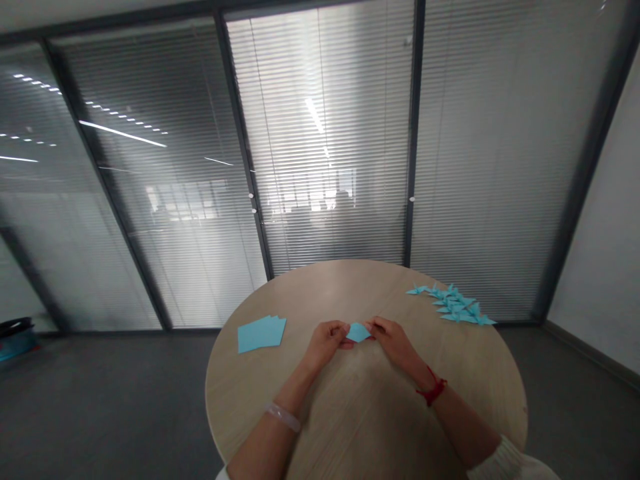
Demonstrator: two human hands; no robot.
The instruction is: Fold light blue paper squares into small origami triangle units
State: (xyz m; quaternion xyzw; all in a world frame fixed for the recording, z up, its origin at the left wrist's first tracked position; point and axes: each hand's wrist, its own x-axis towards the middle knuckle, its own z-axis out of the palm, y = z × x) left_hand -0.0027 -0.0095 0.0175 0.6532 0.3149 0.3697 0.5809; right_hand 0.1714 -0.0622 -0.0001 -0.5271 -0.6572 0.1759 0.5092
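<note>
A small folded piece of blue origami paper [358, 333] is held between my two hands, just above the middle of the round table. My left hand [327, 341] pinches its left edge between thumb and fingers. At the right edge, my right hand [391, 338] grips it the same way. The paper looks roughly diamond-shaped; its outer corners are hidden under my fingers. Left of my hands lies a stack of flat blue paper sheets [261, 335], slightly fanned. Several folded blue paper cranes [455, 303] sit clustered near the table's right rear edge.
The round wooden table [345, 283] has its far edge close to a glass partition with blinds [330, 133]. A white wall [600, 253] stands on the right. Grey floor [125, 407] surrounds the table, and a dark-rimmed blue bin [17, 340] stands at far left.
</note>
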